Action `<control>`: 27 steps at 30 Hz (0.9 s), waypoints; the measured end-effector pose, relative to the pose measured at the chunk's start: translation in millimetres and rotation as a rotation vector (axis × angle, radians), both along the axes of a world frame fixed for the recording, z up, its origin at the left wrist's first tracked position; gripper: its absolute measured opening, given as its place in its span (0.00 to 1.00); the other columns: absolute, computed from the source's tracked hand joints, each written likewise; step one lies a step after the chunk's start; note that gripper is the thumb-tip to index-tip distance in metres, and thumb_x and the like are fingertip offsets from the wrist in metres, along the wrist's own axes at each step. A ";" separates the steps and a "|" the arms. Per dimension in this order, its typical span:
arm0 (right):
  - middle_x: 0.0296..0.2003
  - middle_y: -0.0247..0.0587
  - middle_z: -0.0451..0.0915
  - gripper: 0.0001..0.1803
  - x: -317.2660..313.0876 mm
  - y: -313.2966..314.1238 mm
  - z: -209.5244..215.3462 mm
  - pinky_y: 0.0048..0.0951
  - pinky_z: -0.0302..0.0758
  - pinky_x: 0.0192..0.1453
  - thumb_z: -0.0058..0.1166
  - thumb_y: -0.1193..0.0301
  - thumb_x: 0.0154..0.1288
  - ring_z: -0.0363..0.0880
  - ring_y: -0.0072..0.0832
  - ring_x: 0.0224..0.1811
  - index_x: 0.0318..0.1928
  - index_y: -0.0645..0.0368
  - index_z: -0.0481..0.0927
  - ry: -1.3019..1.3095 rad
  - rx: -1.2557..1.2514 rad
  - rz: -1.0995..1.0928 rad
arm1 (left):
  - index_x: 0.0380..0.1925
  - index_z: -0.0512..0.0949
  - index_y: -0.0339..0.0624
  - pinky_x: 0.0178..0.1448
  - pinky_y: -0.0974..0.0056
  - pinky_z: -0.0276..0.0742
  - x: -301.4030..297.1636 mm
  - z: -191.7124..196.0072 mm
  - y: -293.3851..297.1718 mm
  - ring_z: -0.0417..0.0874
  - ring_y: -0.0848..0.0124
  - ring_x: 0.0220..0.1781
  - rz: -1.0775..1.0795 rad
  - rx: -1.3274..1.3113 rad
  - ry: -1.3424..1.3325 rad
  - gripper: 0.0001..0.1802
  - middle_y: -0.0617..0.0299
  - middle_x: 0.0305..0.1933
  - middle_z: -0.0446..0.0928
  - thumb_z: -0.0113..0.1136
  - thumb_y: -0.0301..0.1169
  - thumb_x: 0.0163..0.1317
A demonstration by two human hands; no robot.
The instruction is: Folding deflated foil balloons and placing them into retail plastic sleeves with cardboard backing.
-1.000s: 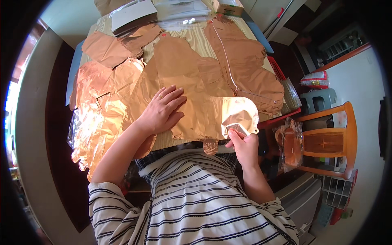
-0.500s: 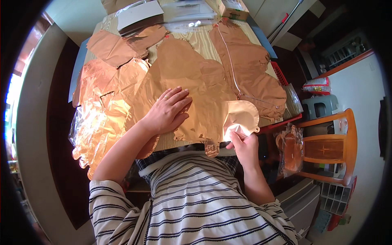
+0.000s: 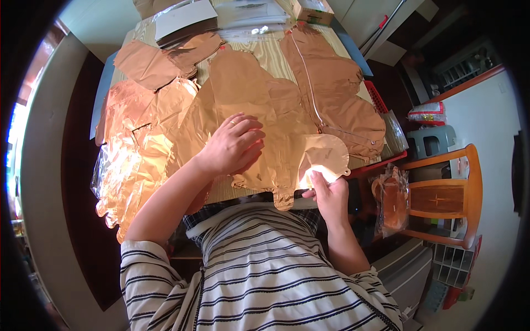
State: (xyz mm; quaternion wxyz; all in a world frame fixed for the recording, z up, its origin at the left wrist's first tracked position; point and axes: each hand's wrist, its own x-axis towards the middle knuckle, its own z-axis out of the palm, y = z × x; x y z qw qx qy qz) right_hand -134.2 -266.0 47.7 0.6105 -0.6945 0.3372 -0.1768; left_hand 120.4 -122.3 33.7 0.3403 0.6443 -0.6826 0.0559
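Note:
A flat, deflated copper-coloured foil balloon (image 3: 243, 83) with a wavy, lobed outline is spread over the near middle of the table. My left hand (image 3: 232, 144), with a ring on one finger, is over its middle; the fingers bend loosely, and nothing shows in them. At the balloon's near right lobe, my right hand (image 3: 331, 196) pinches the foil edge between thumb and fingers. Bright light glares off the foil beside that thumb. A narrow foil tab (image 3: 284, 198) hangs over the table's near edge between my hands.
More copper foil balloons lie at the left (image 3: 135, 160) and right (image 3: 331, 83), the right one crossed by a white cord (image 3: 309, 77). Farther back are a white-topped stack (image 3: 185, 22), clear plastic bags (image 3: 251, 14) and a cardboard box (image 3: 313, 12). A wooden chair (image 3: 469, 193) stands at the right.
My left hand, which lay flat on the foil, has lifted and its fingers have bent. The right hand keeps its pinch on the balloon's edge. The view has shifted slightly.

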 end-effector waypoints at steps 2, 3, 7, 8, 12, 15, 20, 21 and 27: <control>0.30 0.34 0.85 0.16 -0.6 0.2 -2.7 0.17 0.69 0.22 0.56 0.64 0.76 0.84 0.20 0.23 0.46 0.67 0.83 -0.008 0.002 -0.013 | 0.43 0.80 0.40 0.61 0.49 0.75 -3.0 -4.7 -7.5 0.79 0.51 0.57 -0.027 -0.021 0.022 0.14 0.52 0.51 0.78 0.70 0.28 0.57; 0.30 0.35 0.85 0.16 -1.0 0.0 -3.5 0.17 0.69 0.22 0.56 0.64 0.76 0.84 0.20 0.23 0.47 0.67 0.84 -0.012 0.002 -0.022 | 0.42 0.81 0.40 0.59 0.50 0.76 -3.9 -6.5 -10.5 0.80 0.52 0.56 -0.043 -0.032 0.034 0.12 0.52 0.50 0.78 0.69 0.27 0.57; 0.31 0.37 0.86 0.16 1.6 4.2 0.9 0.18 0.73 0.25 0.57 0.66 0.75 0.85 0.22 0.24 0.47 0.70 0.85 0.012 -0.045 -0.085 | 0.43 0.82 0.41 0.63 0.53 0.75 -10.0 -14.5 -11.2 0.79 0.54 0.57 -0.002 0.035 0.111 0.13 0.55 0.49 0.79 0.69 0.31 0.58; 0.32 0.39 0.87 0.16 2.4 5.7 0.7 0.20 0.75 0.26 0.58 0.66 0.74 0.85 0.23 0.25 0.46 0.71 0.85 0.002 -0.084 -0.102 | 0.45 0.82 0.41 0.63 0.53 0.74 -10.5 -13.9 -11.3 0.79 0.54 0.58 0.001 0.045 0.110 0.14 0.55 0.50 0.79 0.68 0.31 0.59; 0.32 0.48 0.88 0.13 -0.2 6.8 2.3 0.29 0.79 0.30 0.61 0.70 0.71 0.86 0.29 0.24 0.46 0.70 0.86 0.070 -0.740 -0.008 | 0.50 0.81 0.41 0.65 0.50 0.73 -14.1 -6.4 -11.1 0.77 0.53 0.62 0.021 0.085 0.042 0.18 0.53 0.56 0.77 0.68 0.30 0.59; 0.32 0.48 0.84 0.06 11.4 17.7 16.5 0.43 0.77 0.37 0.64 0.75 0.63 0.82 0.46 0.30 0.41 0.61 0.86 -0.029 -1.091 0.028 | 0.55 0.79 0.41 0.70 0.50 0.69 -15.4 -3.5 -12.2 0.74 0.52 0.66 0.065 0.095 -0.036 0.23 0.52 0.61 0.76 0.67 0.31 0.58; 0.37 0.32 0.84 0.11 23.8 28.9 15.8 0.37 0.71 0.51 0.65 0.74 0.54 0.81 0.32 0.39 0.40 0.54 0.82 -0.122 -1.200 0.122 | 0.61 0.76 0.41 0.76 0.47 0.62 -11.5 -2.5 -12.9 0.67 0.53 0.72 0.074 0.210 -0.093 0.37 0.52 0.68 0.70 0.71 0.36 0.47; 0.39 0.33 0.84 0.12 24.0 29.3 14.8 0.37 0.71 0.51 0.65 0.74 0.54 0.82 0.32 0.40 0.41 0.55 0.82 -0.145 -1.196 0.154 | 0.61 0.75 0.41 0.77 0.46 0.61 -12.1 1.3 -13.0 0.66 0.53 0.73 0.074 0.262 -0.080 0.39 0.52 0.69 0.68 0.72 0.37 0.44; 0.43 0.38 0.85 0.15 28.0 36.0 -5.6 0.39 0.74 0.55 0.63 0.75 0.55 0.83 0.33 0.45 0.44 0.61 0.84 -0.230 -1.257 0.376 | 0.69 0.69 0.45 0.80 0.47 0.55 -3.2 -9.2 -12.9 0.63 0.52 0.75 0.040 0.310 -0.223 0.45 0.52 0.72 0.66 0.64 0.48 0.49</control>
